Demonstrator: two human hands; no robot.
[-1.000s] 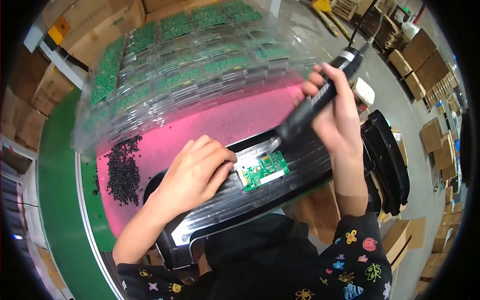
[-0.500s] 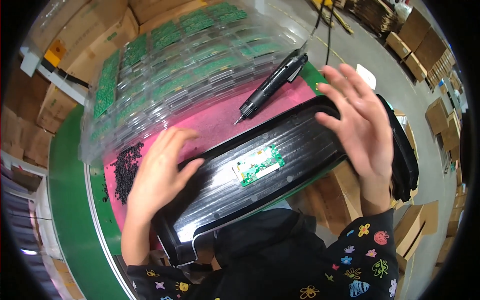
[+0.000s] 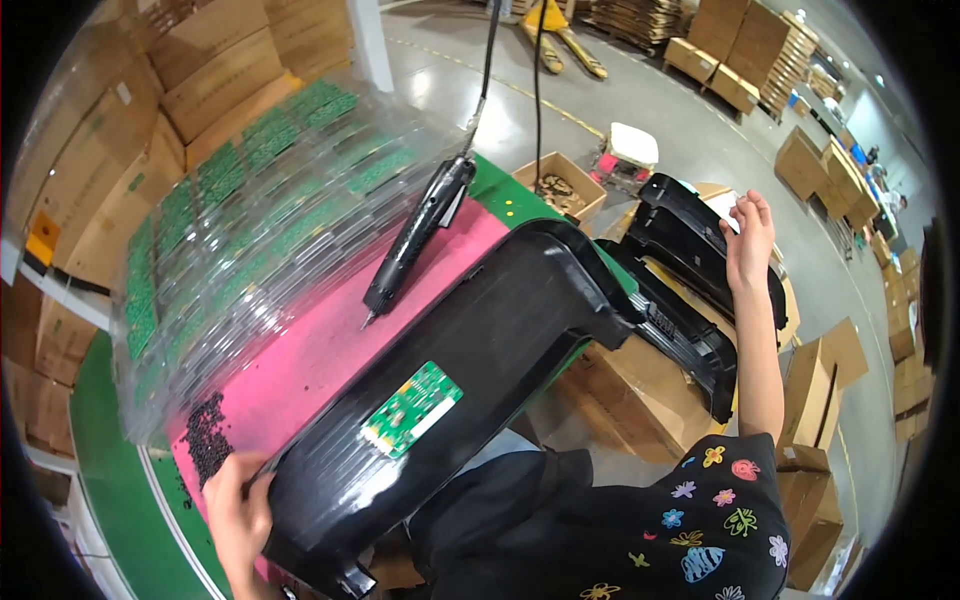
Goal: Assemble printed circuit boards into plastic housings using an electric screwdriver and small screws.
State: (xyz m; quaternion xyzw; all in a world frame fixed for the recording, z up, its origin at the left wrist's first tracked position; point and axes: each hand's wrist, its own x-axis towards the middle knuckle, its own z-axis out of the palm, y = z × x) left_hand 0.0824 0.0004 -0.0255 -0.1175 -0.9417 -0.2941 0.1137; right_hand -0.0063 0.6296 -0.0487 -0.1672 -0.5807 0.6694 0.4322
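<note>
A long black plastic housing [image 3: 500,330] lies across the pink mat [image 3: 310,350], with a small green circuit board [image 3: 412,408] set on its top side. My left hand [image 3: 235,510] grips the housing's near left end. My right hand [image 3: 750,235] is stretched out to the right with its fingers apart, holding nothing, at the top edge of a stack of black housings [image 3: 690,270]. A black electric screwdriver [image 3: 415,235] hangs on its cable over the mat, tip down, with no hand on it.
Clear plastic trays [image 3: 250,220] full of green boards are stacked at the back left. A pile of small black screws [image 3: 205,440] lies on the mat's left end. An open cardboard box [image 3: 560,185] stands behind the bench, with further cartons on the floor around.
My right hand let go of the screwdriver, which now hangs free, and reached right to the stacked housings. My left hand slid off the circuit board to the housing's left end.
</note>
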